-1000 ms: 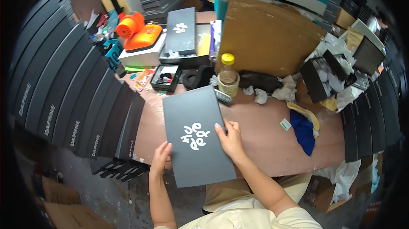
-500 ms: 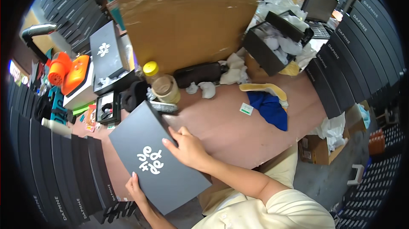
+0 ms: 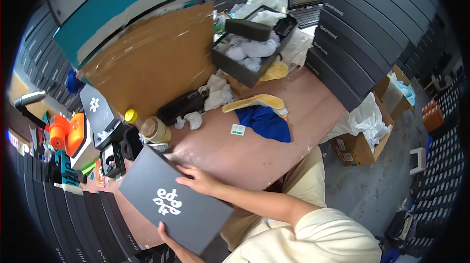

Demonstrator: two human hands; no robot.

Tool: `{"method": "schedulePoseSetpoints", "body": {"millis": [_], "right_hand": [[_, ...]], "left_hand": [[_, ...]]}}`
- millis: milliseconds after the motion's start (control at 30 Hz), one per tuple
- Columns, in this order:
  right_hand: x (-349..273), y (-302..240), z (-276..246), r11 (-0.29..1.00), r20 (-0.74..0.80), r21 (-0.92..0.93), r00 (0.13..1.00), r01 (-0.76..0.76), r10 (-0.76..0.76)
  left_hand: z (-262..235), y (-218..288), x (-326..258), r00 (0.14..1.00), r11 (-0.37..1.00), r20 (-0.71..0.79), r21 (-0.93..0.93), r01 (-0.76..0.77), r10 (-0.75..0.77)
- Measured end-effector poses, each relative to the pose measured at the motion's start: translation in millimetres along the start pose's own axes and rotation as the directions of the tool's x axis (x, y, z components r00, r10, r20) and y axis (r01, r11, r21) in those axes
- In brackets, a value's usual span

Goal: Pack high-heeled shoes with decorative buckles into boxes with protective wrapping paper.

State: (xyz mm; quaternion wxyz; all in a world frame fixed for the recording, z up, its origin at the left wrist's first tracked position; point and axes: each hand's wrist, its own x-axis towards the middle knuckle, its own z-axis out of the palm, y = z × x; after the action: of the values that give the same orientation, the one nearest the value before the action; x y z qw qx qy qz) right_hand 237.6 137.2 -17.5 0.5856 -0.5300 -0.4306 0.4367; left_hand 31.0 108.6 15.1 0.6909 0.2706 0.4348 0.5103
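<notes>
A dark grey shoebox (image 3: 147,187) with white lettering on its lid lies tilted over the table's near left edge, closed. My left hand (image 3: 169,238) grips its near left side, the thumb on the lid and the other fingers hidden beneath. My right hand (image 3: 199,181) holds the far right edge, its fingers reaching over the lid. Beyond the box are a jar (image 3: 155,130) and a yellow-capped bottle (image 3: 131,116). To the right lie a blue cloth (image 3: 267,123), a yellow insole (image 3: 254,101) and a small white-and-green card (image 3: 238,130).
Stacks of dark shoeboxes stand at the left (image 3: 73,219) and right (image 3: 362,33). A large cardboard sheet (image 3: 152,57) rises behind the table. An open box (image 3: 245,69) holds crumpled white paper. A carton (image 3: 360,151) with plastic sits on the floor at right.
My view has swung to the right, so the table things appear further left. Both hands stay on the shoebox, which now looks turned and lower in view.
</notes>
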Motion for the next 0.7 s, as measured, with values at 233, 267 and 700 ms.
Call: {"method": "schedulePoseSetpoints", "body": {"millis": [233, 267, 700], "right_hand": [[-227.4, -95.8, -256.6, 0.946, -0.284, 0.257, 0.951, 0.197, -0.121], [-264.2, -90.0, -288.1, 0.959, -0.485, 0.19, 0.869, 0.21, -0.094], [-277.2, -29.8, -324.3, 0.944, -0.801, 0.303, 0.57, 0.129, 0.18]], "left_hand": [[146.3, -114.1, -84.4, 0.926, 0.94, 0.268, 0.283, 0.188, -0.266], [200.4, -120.2, -100.3, 0.884, 0.938, 0.359, 0.28, 0.205, -0.3], [305.8, -227.2, -72.6, 0.623, 0.802, 0.768, 0.462, -0.379, -0.148]]}}
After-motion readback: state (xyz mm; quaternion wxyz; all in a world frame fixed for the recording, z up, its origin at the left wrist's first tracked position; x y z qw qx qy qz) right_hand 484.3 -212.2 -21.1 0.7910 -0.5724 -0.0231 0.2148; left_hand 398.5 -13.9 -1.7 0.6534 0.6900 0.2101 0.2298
